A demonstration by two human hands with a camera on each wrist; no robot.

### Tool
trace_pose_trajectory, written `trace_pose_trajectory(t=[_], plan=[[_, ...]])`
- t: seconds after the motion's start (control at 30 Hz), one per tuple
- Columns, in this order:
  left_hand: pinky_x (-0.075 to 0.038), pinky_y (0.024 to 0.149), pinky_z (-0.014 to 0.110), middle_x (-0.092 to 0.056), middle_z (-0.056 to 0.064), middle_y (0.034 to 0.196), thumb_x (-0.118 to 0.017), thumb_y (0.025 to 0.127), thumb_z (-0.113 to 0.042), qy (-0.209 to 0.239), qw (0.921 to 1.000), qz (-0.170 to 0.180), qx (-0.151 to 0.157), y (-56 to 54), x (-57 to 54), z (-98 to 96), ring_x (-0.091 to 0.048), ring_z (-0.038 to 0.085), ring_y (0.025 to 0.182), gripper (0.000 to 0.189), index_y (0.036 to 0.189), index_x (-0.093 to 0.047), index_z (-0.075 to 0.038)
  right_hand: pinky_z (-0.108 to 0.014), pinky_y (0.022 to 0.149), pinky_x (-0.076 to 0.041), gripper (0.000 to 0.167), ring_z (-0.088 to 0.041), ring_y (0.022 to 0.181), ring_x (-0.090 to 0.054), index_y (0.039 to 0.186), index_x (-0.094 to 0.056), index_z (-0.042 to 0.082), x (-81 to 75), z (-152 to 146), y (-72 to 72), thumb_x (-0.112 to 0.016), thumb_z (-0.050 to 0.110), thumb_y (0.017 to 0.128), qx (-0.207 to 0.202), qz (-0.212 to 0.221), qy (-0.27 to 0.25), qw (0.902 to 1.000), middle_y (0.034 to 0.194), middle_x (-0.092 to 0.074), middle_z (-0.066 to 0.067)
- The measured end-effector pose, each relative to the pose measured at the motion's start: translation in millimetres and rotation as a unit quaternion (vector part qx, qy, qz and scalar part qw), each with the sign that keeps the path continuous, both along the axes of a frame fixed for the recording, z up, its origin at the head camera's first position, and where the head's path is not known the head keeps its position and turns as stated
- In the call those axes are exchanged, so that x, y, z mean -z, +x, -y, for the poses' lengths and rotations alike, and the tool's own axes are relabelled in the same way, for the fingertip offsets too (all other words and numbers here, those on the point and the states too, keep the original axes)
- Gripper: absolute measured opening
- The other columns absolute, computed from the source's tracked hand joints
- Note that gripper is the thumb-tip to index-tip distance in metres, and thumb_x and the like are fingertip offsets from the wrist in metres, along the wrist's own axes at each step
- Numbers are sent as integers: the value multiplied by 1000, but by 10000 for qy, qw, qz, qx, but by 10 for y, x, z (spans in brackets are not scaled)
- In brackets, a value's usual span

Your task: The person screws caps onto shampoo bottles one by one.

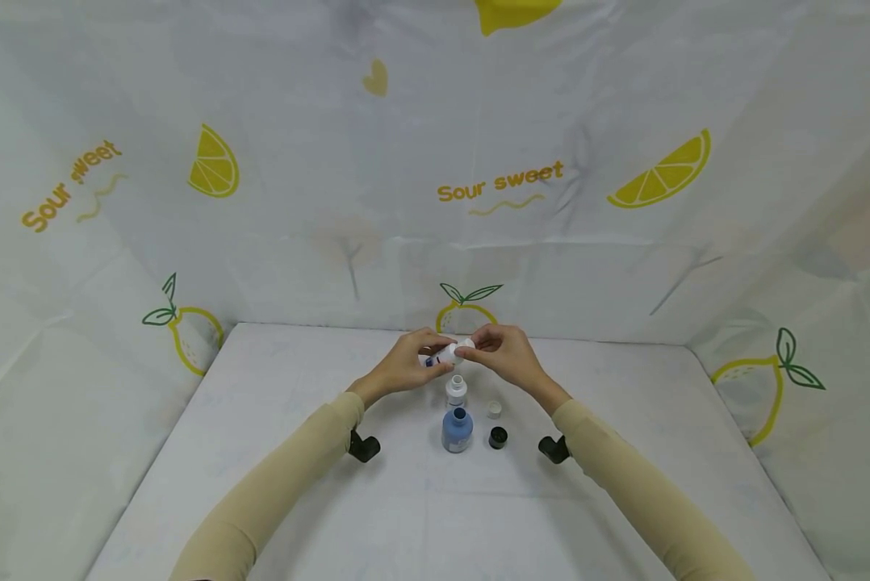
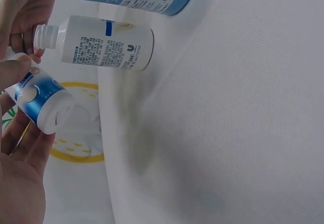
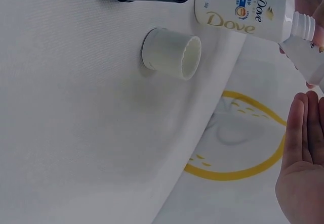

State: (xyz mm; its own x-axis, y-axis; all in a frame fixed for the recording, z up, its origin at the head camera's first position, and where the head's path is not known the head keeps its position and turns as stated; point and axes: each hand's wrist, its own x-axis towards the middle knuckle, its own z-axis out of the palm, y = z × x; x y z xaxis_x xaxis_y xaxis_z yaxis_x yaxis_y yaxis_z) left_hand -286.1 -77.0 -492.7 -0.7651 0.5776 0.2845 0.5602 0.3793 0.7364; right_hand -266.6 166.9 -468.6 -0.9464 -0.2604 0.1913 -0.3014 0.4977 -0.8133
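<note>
In the head view my left hand (image 1: 404, 361) holds a small white-and-blue bottle (image 1: 445, 354) tilted above the table. My right hand (image 1: 508, 352) pinches the white cap (image 1: 466, 344) at the bottle's upper end. The left wrist view shows the left thumb and fingers around that bottle (image 2: 41, 100), its base tipped down. Just beneath the hands stands an uncapped white Dove bottle (image 3: 243, 11) with a bare threaded neck. Nearer the person is a blue bottle (image 1: 457, 432), also uncapped.
A loose white cap (image 3: 171, 53) and a black cap (image 1: 498, 437) lie on the table (image 1: 377, 516) to the right of the bottles. Behind the table's far edge hangs a white curtain (image 1: 297, 266) with lemon prints. Black wrist mounts (image 1: 365, 447) sit under both forearms.
</note>
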Motion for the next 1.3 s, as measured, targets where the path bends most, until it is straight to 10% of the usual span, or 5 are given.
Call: trace_pose_trajectory(t=[0.83,1.3], plan=[[-66,102,38,-73,13,121,-83,96,-15,-73,10000,40,35,-13,15,12,-72,26,113,43,136,-74,-6,-27,100,-65,39,-37,122,-74,131,-70,-4,-80,-94,-15,-82,14,98,-882,678,-484,9926,132,-73,-24],[-66,103,41,-73,13,119,-84,96,-14,-79,10000,32,36,-1,-8,8,-72,25,112,42,135,-74,-5,-24,108,-61,39,-31,128,-73,137,-70,-6,-69,-187,-81,-74,-6,98,-1858,70,-748,9797,140,-71,-28]])
